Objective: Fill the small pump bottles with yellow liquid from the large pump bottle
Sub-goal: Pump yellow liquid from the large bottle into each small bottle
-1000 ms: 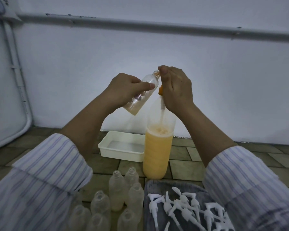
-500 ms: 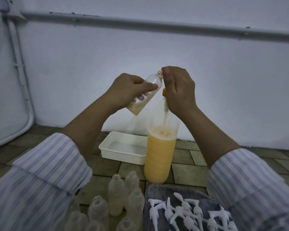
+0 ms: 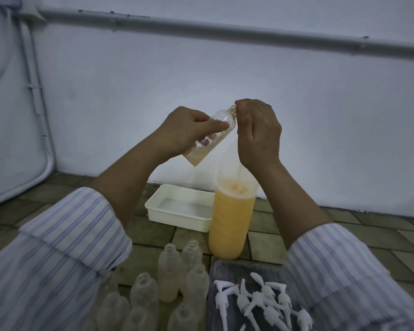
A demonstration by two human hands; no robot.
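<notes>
Small bottle [image 3: 210,137] gripped in left hand [image 3: 184,130], tilted, neck held at pump spout so liquid landed inside. Right hand [image 3: 258,132] clenched over pump head of large bottle [image 3: 231,223], kept standing on floor. Little liquid collected.

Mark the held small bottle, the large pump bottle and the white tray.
small bottle [image 3: 215,133]: head view, clear side wall in the left hand.
large pump bottle [image 3: 231,223]: head view, yellow-filled body.
white tray [image 3: 177,217]: head view, near outer wall.
</notes>
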